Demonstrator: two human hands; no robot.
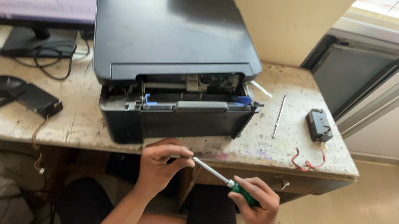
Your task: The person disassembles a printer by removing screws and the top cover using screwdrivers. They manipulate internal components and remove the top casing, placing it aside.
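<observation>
Screwdriver [221, 178] with a green handle and a long steel shaft is being held across both hands, just below the front edge of the partly opened black printer [174, 67]. The right hand [255, 203] is closing fully around the handle, while the left hand [164, 161] is pinching the tip end of the shaft between thumb and curled fingers; whether a screw or a bit is sitting in that pinch cannot be told. To my eye, the work is going best if the left fingers are steadying the tip lightly while the right hand is keeping the handle in line with the shaft, so nothing is slipping. Beyond the left hand, the printer's open front bay is showing a blue lever, grey rails and a circuit board under the lifted lid. Up and to the right of the right hand, a thin metal rod [279, 116] and a small black part with red wires [319, 127] are lying on the worn table [78, 121].
</observation>
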